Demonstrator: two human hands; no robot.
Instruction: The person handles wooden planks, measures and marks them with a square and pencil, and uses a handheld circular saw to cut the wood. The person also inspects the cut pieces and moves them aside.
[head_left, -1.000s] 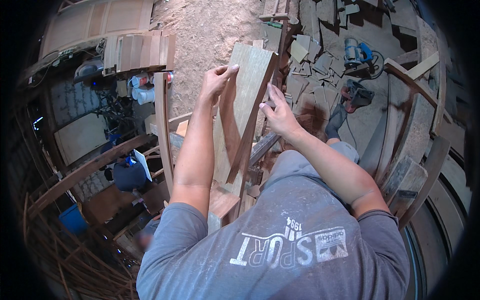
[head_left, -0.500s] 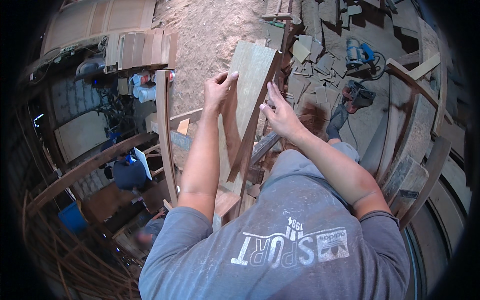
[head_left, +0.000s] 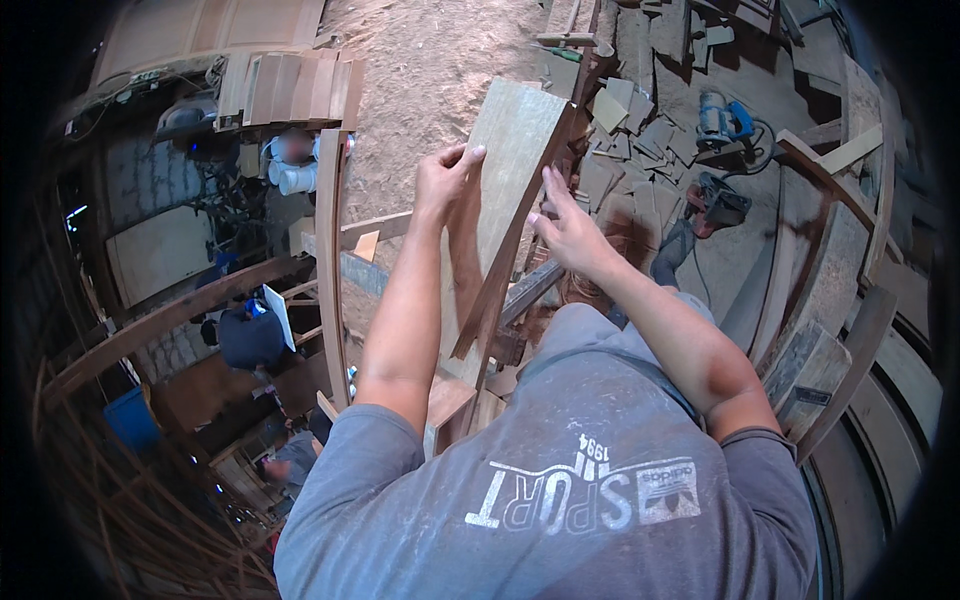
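A pale flat wooden board (head_left: 515, 135) with a darker brown side edge is tilted up in front of me. My left hand (head_left: 445, 185) grips its left edge, the thumb on the upper face and the fingers curled behind. Along the board's right edge, my right hand (head_left: 570, 225) has its fingers stretched out, the tips at or very near the dark side. Below, another length of wood (head_left: 458, 355) shows under the board, partly covered by it and its shadow.
Wood offcuts (head_left: 640, 130) litter the ground at right, near a blue-handled power tool (head_left: 718, 118) and a second corded tool (head_left: 722, 205). An upright post (head_left: 330, 230) stands left of my left arm. Stacked boards (head_left: 290, 90) lie farther back. Other people are at lower left.
The view has shifted slightly, so the scene sits a little to the right. Both hands keep nearly the same places at the board. A person at lower left has moved a little.
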